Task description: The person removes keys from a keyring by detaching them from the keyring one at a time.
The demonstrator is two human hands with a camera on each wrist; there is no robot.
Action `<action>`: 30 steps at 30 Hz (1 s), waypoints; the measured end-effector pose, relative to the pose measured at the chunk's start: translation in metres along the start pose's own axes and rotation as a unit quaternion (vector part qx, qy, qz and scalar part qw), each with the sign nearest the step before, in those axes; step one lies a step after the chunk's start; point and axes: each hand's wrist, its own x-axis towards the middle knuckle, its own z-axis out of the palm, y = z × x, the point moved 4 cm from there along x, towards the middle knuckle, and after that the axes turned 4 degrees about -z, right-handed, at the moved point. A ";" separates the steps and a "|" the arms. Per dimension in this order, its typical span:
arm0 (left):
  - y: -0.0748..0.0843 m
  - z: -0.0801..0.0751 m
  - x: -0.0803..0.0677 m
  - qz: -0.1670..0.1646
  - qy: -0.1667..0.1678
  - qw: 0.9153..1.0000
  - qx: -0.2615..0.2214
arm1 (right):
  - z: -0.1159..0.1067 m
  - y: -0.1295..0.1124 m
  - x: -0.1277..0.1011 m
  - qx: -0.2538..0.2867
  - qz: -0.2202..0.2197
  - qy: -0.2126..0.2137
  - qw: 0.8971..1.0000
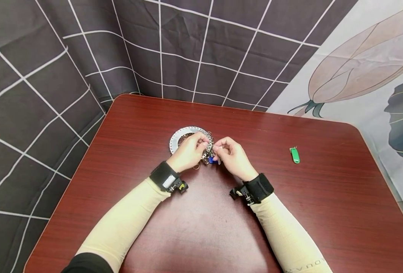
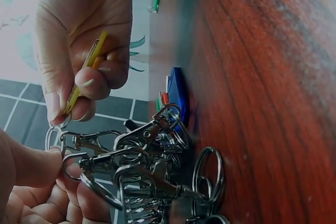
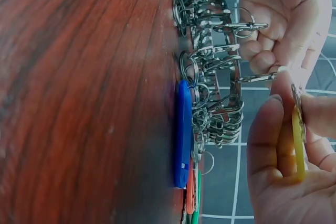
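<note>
My right hand (image 1: 233, 157) pinches a yellow key tag (image 3: 298, 145) at its metal ring end. My left hand (image 1: 187, 151) pinches the end of a metal snap hook (image 3: 258, 77), and the fingertips of both hands nearly meet there. The hook belongs to a flat, silvery round hanger (image 1: 174, 141) with many snap hooks and split rings around its rim. It lies on the table, partly covered by the left hand. A blue key tag (image 3: 182, 135) hangs from it beside the right hand, with red (image 3: 190, 198) and green tags behind.
The hanger is on a reddish-brown table (image 1: 201, 227), toward its far edge. To the right of the hands lies a separate green key tag (image 1: 295, 155). A dark checked curtain (image 1: 181, 49) borders the far side, and a pale patterned cloth (image 1: 358, 76) the right.
</note>
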 end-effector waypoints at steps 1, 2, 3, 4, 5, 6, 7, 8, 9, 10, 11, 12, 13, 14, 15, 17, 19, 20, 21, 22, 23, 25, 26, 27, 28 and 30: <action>0.000 0.000 0.000 0.001 -0.001 1.000 0.000 | 0.000 0.000 0.000 -0.006 -0.003 0.003 1.000; 0.000 0.000 0.000 0.002 -0.003 1.000 -0.001 | -0.001 0.000 0.000 -0.009 -0.005 0.005 1.000; 0.001 0.000 -0.001 0.003 -0.005 1.000 -0.001 | -0.001 0.000 0.000 -0.015 -0.007 0.007 1.000; 0.001 0.000 -0.001 0.003 -0.008 1.000 -0.001 | -0.001 0.000 0.000 -0.019 -0.008 0.009 1.000; 0.002 0.000 -0.001 0.003 -0.013 1.000 -0.002 | -0.001 0.000 0.000 -0.022 -0.011 0.012 1.000; 0.002 0.000 -0.001 0.001 -0.019 1.000 -0.002 | -0.001 0.000 0.000 -0.026 -0.013 0.013 0.999; 0.002 0.001 -0.001 -0.001 -0.027 1.000 -0.001 | -0.001 -0.001 0.000 -0.027 -0.014 0.015 0.999; 0.002 0.001 -0.001 -0.004 -0.037 0.999 -0.001 | -0.001 -0.001 0.000 -0.027 -0.014 0.017 0.999; 0.003 0.001 -0.001 -0.006 -0.046 0.999 0.000 | -0.001 -0.001 0.000 -0.028 -0.015 0.019 0.999; 0.003 0.002 0.000 -0.008 -0.056 0.998 0.002 | -0.001 -0.001 0.000 -0.027 -0.016 0.022 0.999; 0.003 0.003 0.000 -0.009 -0.065 0.998 0.004 | -0.001 0.000 0.000 -0.026 -0.017 0.025 0.999; 0.003 0.004 0.000 -0.009 -0.072 0.997 0.005 | -0.001 0.001 0.000 -0.026 -0.018 0.027 0.999; 0.003 0.004 0.000 -0.008 -0.079 0.997 0.007 | -0.001 0.002 0.000 -0.026 -0.019 0.028 0.999; 0.003 0.005 0.000 -0.006 -0.083 0.997 0.008 | -0.001 0.006 0.001 -0.025 -0.019 0.030 0.999; 0.003 0.005 0.000 -0.004 -0.085 0.996 0.009 | -0.002 0.011 0.002 -0.024 -0.020 0.032 0.999; 0.002 0.006 0.000 -0.005 -0.084 0.996 0.007 | -0.002 0.021 0.004 -0.020 -0.020 0.032 0.999; 0.001 0.006 0.000 -0.007 -0.081 0.997 0.005 | -0.003 0.029 0.006 -0.016 -0.019 0.031 0.999; 0.001 0.005 0.000 -0.009 -0.078 0.997 0.005 | -0.003 0.034 0.007 -0.014 -0.018 0.030 0.999; 0.000 0.005 0.000 -0.011 -0.074 0.997 0.007 | -0.003 0.035 0.007 -0.012 -0.018 0.029 0.999; 0.000 0.005 0.000 -0.014 -0.070 0.997 0.008 | -0.003 0.036 0.007 -0.012 -0.019 0.028 0.999; -0.001 0.005 0.000 -0.016 -0.066 0.998 0.009 | -0.002 0.036 0.007 -0.013 -0.020 0.025 0.999; -0.001 0.004 0.000 -0.021 -0.056 0.998 0.008 | -0.002 0.036 0.007 -0.015 -0.023 0.018 0.999; -0.001 0.003 0.000 -0.023 -0.050 0.998 0.007 | -0.001 0.036 0.007 -0.014 -0.024 0.013 1.000; -0.001 0.002 0.000 -0.023 -0.043 0.999 0.005 | -0.001 0.036 0.007 -0.014 -0.024 0.008 1.000; -0.001 0.002 0.000 -0.021 -0.037 0.999 0.000 | 0.000 0.035 0.006 -0.014 -0.023 0.004 1.000; 0.000 0.000 0.000 -0.015 -0.023 1.000 -0.008 | 0.001 0.035 0.006 -0.013 -0.015 -0.006 1.000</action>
